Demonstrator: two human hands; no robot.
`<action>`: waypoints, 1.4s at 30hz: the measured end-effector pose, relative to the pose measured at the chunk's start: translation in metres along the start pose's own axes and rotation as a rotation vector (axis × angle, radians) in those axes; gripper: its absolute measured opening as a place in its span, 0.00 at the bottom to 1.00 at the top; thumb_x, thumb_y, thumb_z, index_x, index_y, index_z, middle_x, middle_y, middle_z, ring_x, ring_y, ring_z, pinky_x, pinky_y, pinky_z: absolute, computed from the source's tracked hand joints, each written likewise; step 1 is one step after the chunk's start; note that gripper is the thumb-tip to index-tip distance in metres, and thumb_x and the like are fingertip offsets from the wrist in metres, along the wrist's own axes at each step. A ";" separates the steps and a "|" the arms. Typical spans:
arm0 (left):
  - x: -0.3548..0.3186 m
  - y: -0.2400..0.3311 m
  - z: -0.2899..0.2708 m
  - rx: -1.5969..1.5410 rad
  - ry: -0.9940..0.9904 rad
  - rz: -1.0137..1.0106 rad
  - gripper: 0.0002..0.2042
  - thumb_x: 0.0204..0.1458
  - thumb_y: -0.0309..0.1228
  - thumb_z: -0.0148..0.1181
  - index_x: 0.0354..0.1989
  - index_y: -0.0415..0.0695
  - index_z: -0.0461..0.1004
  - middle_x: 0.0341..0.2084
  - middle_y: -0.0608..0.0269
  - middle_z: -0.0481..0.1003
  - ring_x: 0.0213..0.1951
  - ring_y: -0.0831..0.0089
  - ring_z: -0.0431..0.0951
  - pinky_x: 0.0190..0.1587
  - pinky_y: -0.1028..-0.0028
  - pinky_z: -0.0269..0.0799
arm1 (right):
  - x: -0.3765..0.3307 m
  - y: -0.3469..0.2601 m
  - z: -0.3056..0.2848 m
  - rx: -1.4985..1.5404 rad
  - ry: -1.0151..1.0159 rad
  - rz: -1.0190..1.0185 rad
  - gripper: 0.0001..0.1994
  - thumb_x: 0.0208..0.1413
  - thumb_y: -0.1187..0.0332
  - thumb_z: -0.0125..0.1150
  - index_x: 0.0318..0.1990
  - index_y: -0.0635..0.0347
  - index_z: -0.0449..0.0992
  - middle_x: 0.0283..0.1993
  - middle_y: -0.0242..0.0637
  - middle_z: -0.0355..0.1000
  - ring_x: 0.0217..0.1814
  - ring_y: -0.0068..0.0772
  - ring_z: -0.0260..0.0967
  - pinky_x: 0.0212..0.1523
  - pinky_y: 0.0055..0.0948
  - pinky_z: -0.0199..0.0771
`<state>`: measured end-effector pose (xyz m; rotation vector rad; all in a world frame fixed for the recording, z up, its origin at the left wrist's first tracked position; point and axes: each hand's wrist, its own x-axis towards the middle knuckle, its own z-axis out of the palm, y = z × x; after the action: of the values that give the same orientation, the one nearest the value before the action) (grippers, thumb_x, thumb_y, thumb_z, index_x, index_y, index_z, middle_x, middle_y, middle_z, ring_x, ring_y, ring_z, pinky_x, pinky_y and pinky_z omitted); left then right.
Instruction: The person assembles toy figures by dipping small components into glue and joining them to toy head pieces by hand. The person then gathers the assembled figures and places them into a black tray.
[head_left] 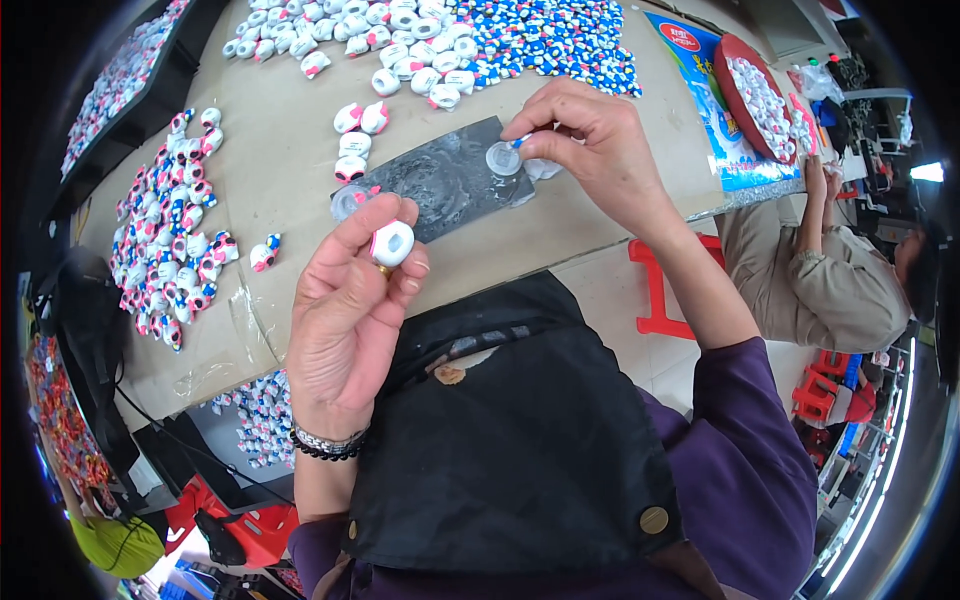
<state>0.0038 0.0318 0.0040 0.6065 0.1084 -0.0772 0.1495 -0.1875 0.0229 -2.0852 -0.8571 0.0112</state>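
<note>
Just off the near left part of the dark grey rectangular slab (455,205), the left hand (345,310) grips a rounded white toy-like head with pink trim (394,245) between thumb and fingers. Above the slab's right end, the right hand (590,145) pinches a tiny blue-and-white piece (519,142), mostly hidden by its fingertips, by a clear shallow round dish (503,158).

The tiny piece seems the likelier to be lost: so little of it shows past the fingers that a weak pinch could drop it into the dish or onto the slab. The right hand might also knock the dish if it swung low. The white head, held by its smooth, curved sides, could roll in the grip and turn its recess away.

For now that grey recess faces up toward the wearer's view, angled slightly to the right. The head is nearly round, so no clear long axis shows; the tiny piece's axis cannot be told. Beneath the slab spreads a tan surface (275,150).
</note>
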 end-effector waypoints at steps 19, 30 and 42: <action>0.006 -0.015 0.017 -0.037 0.069 -0.107 0.18 0.54 0.27 0.61 0.52 0.35 0.70 0.45 0.56 0.76 0.44 0.66 0.78 0.48 0.72 0.74 | -0.008 0.001 0.009 -0.334 0.058 -0.281 0.08 0.39 0.82 0.66 0.30 0.64 0.79 0.27 0.37 0.72 0.30 0.34 0.71 0.30 0.28 0.71; 0.030 -0.029 0.031 0.155 0.088 0.066 0.16 0.54 0.26 0.62 0.50 0.36 0.69 0.38 0.58 0.77 0.37 0.72 0.79 0.41 0.76 0.73 | -0.020 -0.043 0.013 0.981 0.239 0.374 0.05 0.52 0.81 0.62 0.37 0.67 0.78 0.33 0.35 0.72 0.27 0.19 0.66 0.20 0.17 0.61; 0.028 -0.037 0.031 0.279 0.056 0.210 0.14 0.52 0.20 0.62 0.47 0.34 0.70 0.42 0.54 0.76 0.39 0.72 0.78 0.46 0.73 0.75 | -0.028 -0.050 0.028 0.936 0.213 0.285 0.05 0.49 0.84 0.61 0.35 0.69 0.79 0.31 0.34 0.68 0.24 0.21 0.67 0.19 0.18 0.65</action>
<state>0.0305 -0.0177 0.0049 0.8956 0.0882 0.1309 0.0912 -0.1642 0.0334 -1.2671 -0.3047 0.2831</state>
